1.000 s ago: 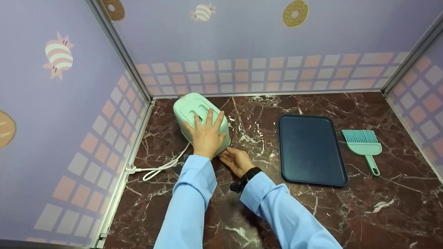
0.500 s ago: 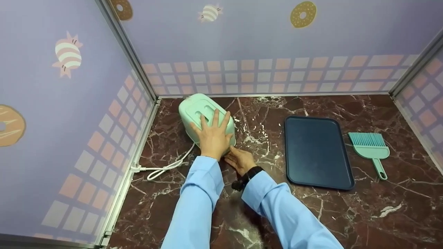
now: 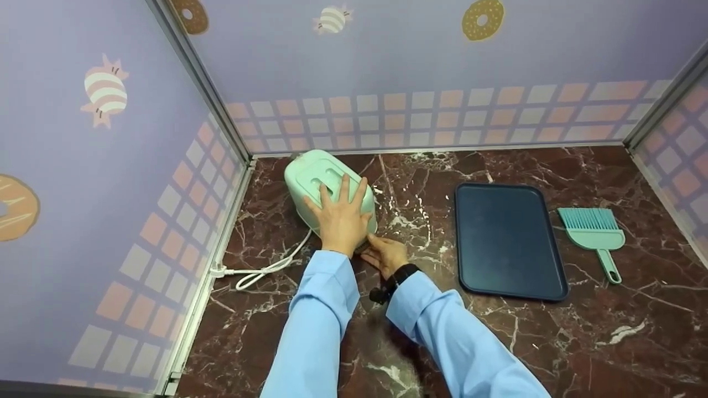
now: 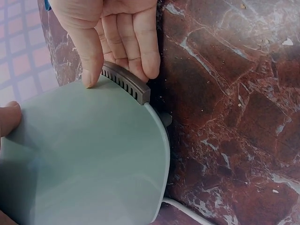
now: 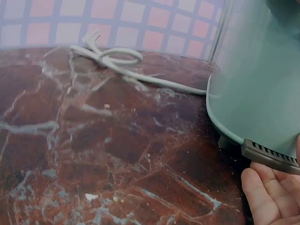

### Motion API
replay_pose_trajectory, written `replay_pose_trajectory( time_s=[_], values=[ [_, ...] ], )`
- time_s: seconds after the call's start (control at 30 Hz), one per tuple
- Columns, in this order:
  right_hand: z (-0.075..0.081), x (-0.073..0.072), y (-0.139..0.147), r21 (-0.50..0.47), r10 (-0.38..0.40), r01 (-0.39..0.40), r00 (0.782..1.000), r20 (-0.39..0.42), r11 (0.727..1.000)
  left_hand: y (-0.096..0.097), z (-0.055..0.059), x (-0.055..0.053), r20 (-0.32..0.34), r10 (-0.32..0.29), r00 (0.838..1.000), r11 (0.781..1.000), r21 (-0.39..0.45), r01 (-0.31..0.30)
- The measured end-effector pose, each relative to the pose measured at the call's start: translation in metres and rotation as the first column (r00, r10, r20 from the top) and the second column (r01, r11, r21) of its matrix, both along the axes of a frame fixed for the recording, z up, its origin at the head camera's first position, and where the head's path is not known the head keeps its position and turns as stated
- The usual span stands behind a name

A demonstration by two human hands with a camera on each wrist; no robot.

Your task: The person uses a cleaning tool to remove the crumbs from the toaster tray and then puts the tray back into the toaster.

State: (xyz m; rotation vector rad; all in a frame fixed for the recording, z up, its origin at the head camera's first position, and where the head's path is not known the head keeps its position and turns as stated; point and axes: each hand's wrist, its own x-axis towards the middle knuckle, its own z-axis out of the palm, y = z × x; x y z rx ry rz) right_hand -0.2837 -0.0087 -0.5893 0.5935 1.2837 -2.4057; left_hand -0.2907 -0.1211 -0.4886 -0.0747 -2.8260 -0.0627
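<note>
Your left hand [image 3: 342,222], fingers spread, likely steadies the mint-green rounded plastic appliance [image 3: 307,178]; your right hand [image 3: 388,256] pinches its brown slotted plastic strip [image 4: 129,85] at five o'clock.

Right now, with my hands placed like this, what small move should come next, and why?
I'd probably ease the brown ribbed piece gently outward, if it slides: your right hand has its fingers against it, and your left hand lies spread atop the green toaster, able to brace it.

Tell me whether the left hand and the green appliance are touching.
Touching: the head view shows the left hand resting, fingers spread, on the green appliance.
</note>
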Motion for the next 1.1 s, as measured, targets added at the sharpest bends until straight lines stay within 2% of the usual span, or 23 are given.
replay_pose_trajectory(
  time_s=[0.17, 0.47, 0.9, 1.1],
  values=[
    [0.002, 0.001, 0.002, -0.005, -0.009, 0.01, 1.0, 0.011, 1.0, 0.0, 0.0, 0.002, -0.002, 0.008, 1.0, 1.0, -0.001, -0.008],
    [0.002, -0.002, 0.005, 0.044, -0.045, 0.043, 0.999, 0.024, 0.998, 0.003, 0.0, 0.001, -0.015, 0.013, 1.0, 1.0, -0.011, -0.014],
    [0.004, 0.0, 0.022, 0.093, -0.011, 0.009, 1.0, 0.02, 0.996, 0.007, -0.002, -0.003, -0.009, 0.066, 0.998, 0.998, -0.015, -0.066],
    [0.005, 0.001, 0.031, 0.105, -0.007, 0.006, 1.0, 0.012, 0.994, 0.01, -0.004, -0.006, -0.02, 0.066, 0.998, 0.998, 0.012, -0.066]
  ],
)
